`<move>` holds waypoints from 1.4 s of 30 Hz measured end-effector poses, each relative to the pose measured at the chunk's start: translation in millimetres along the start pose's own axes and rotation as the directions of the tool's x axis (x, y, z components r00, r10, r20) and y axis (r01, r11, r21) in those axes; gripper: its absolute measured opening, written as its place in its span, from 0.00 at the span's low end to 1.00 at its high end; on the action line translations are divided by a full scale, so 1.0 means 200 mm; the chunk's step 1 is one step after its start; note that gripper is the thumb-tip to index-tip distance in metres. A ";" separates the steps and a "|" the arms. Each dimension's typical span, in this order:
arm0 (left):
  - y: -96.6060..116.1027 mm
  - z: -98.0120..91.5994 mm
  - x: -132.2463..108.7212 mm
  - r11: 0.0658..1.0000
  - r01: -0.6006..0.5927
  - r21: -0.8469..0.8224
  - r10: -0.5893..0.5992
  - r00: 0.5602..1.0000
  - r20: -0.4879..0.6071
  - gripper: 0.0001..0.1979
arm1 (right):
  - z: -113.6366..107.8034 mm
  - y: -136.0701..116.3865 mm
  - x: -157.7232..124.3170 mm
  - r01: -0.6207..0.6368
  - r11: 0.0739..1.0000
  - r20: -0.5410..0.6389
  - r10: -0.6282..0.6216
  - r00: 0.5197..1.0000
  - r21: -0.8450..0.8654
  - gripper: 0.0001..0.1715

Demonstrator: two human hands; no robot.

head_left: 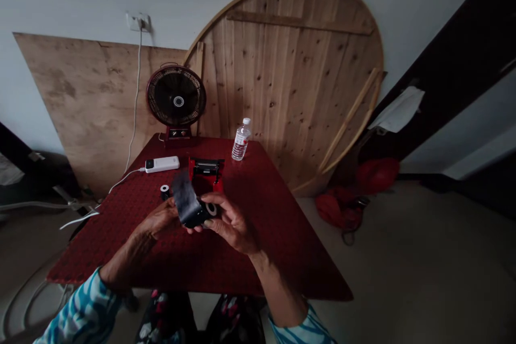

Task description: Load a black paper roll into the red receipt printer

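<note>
Head | 2 hands [161,219] [233,226]: 1 black roll [193,216] | table [270,226]: 1 upright roll [165,192]

left hand [161,219]: partly hidden behind black roll [188,207] | bottle label [241,140]: illegible | sleeves [86,309]: cut off

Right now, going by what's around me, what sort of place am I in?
Probably a plain room in a home, though a small workroom is possible: a fan stands on a red-covered table, with a big round wooden panel propped up behind.
</note>
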State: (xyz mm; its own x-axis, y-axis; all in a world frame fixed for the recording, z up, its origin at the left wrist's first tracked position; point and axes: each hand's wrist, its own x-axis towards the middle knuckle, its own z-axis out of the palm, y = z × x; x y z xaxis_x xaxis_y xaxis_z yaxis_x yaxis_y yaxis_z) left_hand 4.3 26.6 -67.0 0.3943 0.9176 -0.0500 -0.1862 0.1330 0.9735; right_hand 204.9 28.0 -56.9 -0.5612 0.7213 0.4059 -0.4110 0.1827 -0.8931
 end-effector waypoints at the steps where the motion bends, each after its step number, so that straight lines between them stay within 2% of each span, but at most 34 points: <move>1: -0.01 -0.01 -0.01 1.000 -0.004 0.008 0.004 1.000 -0.008 0.23 | -0.01 0.01 -0.01 0.005 0.999 -0.006 -0.005 1.000 -0.036 0.20; 4: -0.01 -0.05 -0.03 0.997 0.005 0.077 -0.001 0.999 -0.046 0.26 | -0.06 0.03 -0.03 0.025 0.989 -0.019 -0.028 0.999 -0.146 0.24; 6: 0.04 -0.06 -0.02 0.989 0.004 0.151 0.010 0.996 -0.091 0.27 | -0.12 0.04 -0.03 0.042 0.981 -0.079 -0.058 0.995 -0.190 0.29; 8: 0.10 -0.07 0.04 0.962 -0.019 0.272 0.057 0.990 -0.133 0.26 | -0.21 0.06 -0.03 0.034 0.977 -0.232 -0.084 0.969 -0.210 0.28; 10: 0.15 -0.08 0.13 0.894 -0.050 0.446 0.132 0.979 -0.154 0.25 | -0.32 0.11 -0.04 0.008 0.976 -0.421 -0.102 0.901 -0.219 0.24; 12: 0.16 -0.09 0.24 0.750 -0.042 0.660 0.197 0.967 -0.162 0.21 | -0.41 0.20 -0.05 -0.032 0.977 -0.559 -0.094 0.824 -0.212 0.23; 14: 0.14 -0.09 0.34 0.527 -0.015 0.850 0.228 0.966 -0.124 0.17 | -0.49 0.30 -0.08 -0.076 0.978 -0.641 -0.066 0.764 -0.192 0.24; 16: 0.11 -0.10 0.40 0.324 0.002 0.946 0.210 0.975 -0.073 0.15 | -0.54 0.37 -0.12 -0.119 0.976 -0.704 -0.046 0.709 -0.183 0.25; 18: 0.09 -0.11 0.44 0.224 0.012 0.974 0.171 0.984 -0.051 0.15 | -0.57 0.42 -0.15 -0.155 0.971 -0.746 -0.032 0.665 -0.180 0.26; 20: 0.08 -0.11 0.46 0.205 0.019 0.979 0.144 0.988 -0.049 0.15 | -0.58 0.45 -0.16 -0.184 0.968 -0.760 -0.011 0.650 -0.171 0.25; 24: 0.08 -0.12 0.50 0.189 0.012 0.982 0.084 0.996 -0.029 0.13 | -0.57 0.47 -0.16 -0.225 0.966 -0.730 0.060 0.681 -0.130 0.24; 28: 0.10 -0.13 0.55 0.227 -0.008 0.974 0.048 0.999 -0.003 0.11 | -0.56 0.48 -0.17 -0.253 0.960 -0.712 0.092 0.696 -0.122 0.24; 30: 0.12 -0.14 0.54 0.261 -0.024 0.965 0.051 0.999 0.011 0.09 | -0.56 0.47 -0.18 -0.261 0.957 -0.710 0.096 0.697 -0.126 0.23; 32: 0.14 -0.13 0.48 0.297 -0.045 0.954 0.083 0.996 0.021 0.07 | -0.57 0.47 -0.18 -0.271 0.954 -0.712 0.104 0.695 -0.125 0.23; 35: 0.13 -0.11 0.31 0.363 -0.069 0.929 0.163 0.987 0.009 0.19 | -0.56 0.46 -0.18 -0.293 0.949 -0.715 0.121 0.689 -0.121 0.22; 36: 0.12 -0.10 0.26 0.410 -0.078 0.909 0.195 0.981 -0.004 0.21 | -0.56 0.46 -0.18 -0.295 0.948 -0.713 0.123 0.690 -0.122 0.22; 38: 0.08 -0.08 0.17 0.447 -0.105 0.888 0.252 0.968 -0.012 0.21 | -0.56 0.47 -0.17 -0.293 0.947 -0.708 0.119 0.696 -0.129 0.21; 42: 0.00 -0.03 0.13 0.381 -0.168 0.909 0.378 0.926 0.012 0.15 | -0.57 0.49 -0.17 -0.300 0.945 -0.708 0.122 0.696 -0.132 0.21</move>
State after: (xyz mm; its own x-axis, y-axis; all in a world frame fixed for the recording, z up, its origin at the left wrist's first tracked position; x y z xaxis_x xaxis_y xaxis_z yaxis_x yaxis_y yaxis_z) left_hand 9.7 51.7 -69.4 0.3058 0.8950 0.3249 0.6809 -0.4441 0.5825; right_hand 265.0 97.9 -179.8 0.0681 0.9970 0.0362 -0.1249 0.0445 -0.9912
